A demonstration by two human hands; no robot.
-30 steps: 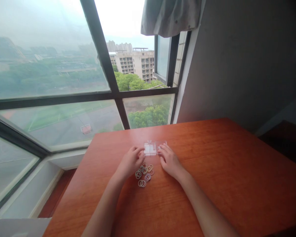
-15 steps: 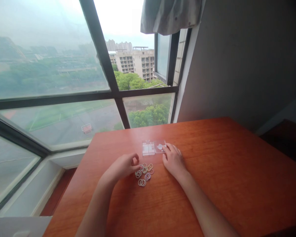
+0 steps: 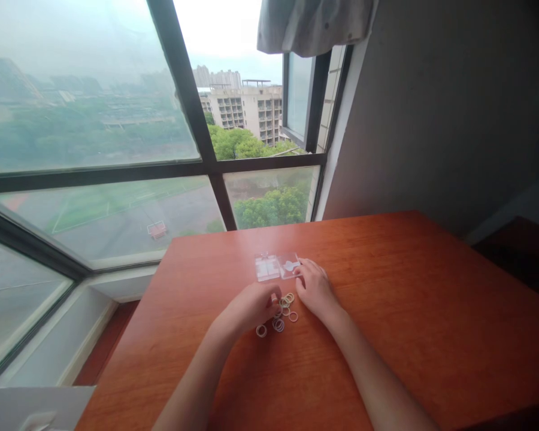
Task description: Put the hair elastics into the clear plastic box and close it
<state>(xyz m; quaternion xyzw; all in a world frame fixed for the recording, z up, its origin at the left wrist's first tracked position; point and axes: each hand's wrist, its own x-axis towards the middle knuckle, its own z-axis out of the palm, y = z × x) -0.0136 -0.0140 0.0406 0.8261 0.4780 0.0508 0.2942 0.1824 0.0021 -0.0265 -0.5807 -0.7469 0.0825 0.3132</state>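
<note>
Several thin pastel hair ties (image 3: 286, 304) lie in a loose cluster on the brown table, some overlapping. My left hand (image 3: 254, 306) reaches in from the left, its fingers curled down onto the cluster. The hand covers part of the hair ties, so how many its fingertips grip is hidden. Behind them lies a small clear plastic box (image 3: 266, 267), with its lid (image 3: 289, 266) folded out flat to the right and a pale mark on it. My right hand (image 3: 314, 286) holds the lid's right edge between thumb and fingers.
The wooden table (image 3: 413, 311) extends to both sides and toward me. Window panes (image 3: 269, 197) with dark frames stand beyond its far edge. A grey wall (image 3: 422, 120) rises at the right, and a curtain (image 3: 314, 27) hangs above the open sash.
My left hand has moved right, onto the hair ties, and the cluster has shifted and spread to the right. The right hand stays at the lid.
</note>
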